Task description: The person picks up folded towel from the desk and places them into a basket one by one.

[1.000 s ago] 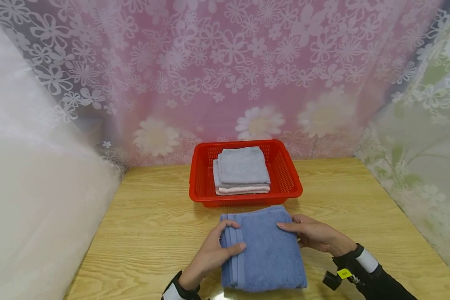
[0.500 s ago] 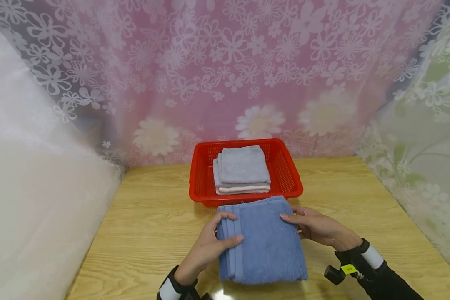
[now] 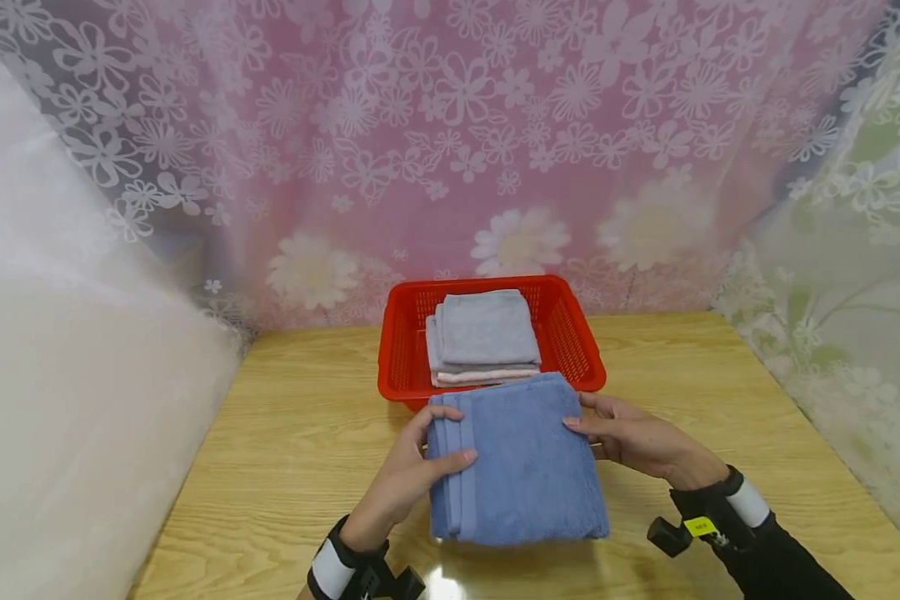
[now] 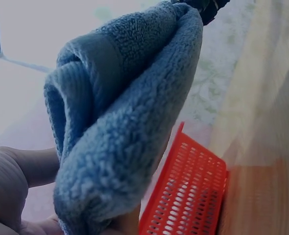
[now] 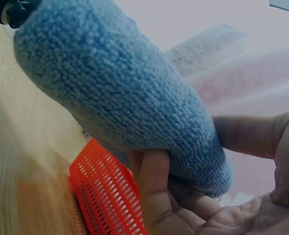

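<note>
Between my two hands is a folded blue towel (image 3: 525,467), held off the table, its far edge overlapping the basket's near rim in the head view. My left hand (image 3: 405,471) grips its left side, thumb on top near the banded hem and other fingers round the edge. On the opposite side my right hand (image 3: 641,437) pinches the towel, thumb above and fingers beneath. Both wrist views show the towel's thick folded layers (image 4: 120,127) from the side. Behind it stands a red plastic basket (image 3: 401,333) with a stack of folded grey and pale pink towels (image 3: 487,329).
The basket stands on a light wood-grain table (image 3: 292,467), close to the pink flowered curtain (image 3: 435,167) at the back. White and pale flowered sheeting hangs along the left and right sides.
Both hands have lifted the blue towel and carried it forward toward the basket, slightly to the left. The basket and the stack in it have stayed in place.
</note>
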{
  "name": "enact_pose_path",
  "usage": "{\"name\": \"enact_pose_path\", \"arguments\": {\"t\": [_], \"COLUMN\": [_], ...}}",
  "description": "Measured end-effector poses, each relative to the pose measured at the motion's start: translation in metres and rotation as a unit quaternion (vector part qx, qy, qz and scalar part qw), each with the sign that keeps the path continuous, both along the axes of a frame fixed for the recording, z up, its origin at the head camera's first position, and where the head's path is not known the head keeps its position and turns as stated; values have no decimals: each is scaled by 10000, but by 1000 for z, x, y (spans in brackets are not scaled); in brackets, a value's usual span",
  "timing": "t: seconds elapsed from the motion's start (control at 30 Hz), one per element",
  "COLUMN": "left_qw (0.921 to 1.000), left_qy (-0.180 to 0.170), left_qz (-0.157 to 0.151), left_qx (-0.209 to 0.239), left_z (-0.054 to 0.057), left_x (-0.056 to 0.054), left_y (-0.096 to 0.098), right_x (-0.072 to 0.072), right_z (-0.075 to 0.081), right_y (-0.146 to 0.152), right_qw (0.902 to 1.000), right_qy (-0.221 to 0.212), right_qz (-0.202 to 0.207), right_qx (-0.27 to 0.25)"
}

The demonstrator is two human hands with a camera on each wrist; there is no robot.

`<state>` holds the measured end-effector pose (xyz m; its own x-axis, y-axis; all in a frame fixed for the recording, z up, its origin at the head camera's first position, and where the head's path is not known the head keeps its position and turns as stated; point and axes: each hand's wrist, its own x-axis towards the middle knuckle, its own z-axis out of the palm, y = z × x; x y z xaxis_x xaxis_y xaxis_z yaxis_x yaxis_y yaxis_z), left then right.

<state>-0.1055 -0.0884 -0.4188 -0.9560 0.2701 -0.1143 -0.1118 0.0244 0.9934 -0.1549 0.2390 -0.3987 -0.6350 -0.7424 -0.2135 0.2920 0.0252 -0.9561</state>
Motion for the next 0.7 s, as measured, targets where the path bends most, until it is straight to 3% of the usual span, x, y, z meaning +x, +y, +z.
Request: {"name": "enact_pose_path", "arguments": {"t": [0.23,0.7], "left_qw": [9999,9996], "left_qy": [27,192], "left_qz": [143,178], "left_qx": [-37,-62], "left_z": [10,20], "left_x": [-9,-28], "left_y": [-4,-6], "right_x": [-6,-14], "right_z": [7,22], "right_y": [-4,-11], "right_qw": [9996,9979], "right_qy": [169,186], "right_qz": [-140,-580], "right_qx": [160,213]}}
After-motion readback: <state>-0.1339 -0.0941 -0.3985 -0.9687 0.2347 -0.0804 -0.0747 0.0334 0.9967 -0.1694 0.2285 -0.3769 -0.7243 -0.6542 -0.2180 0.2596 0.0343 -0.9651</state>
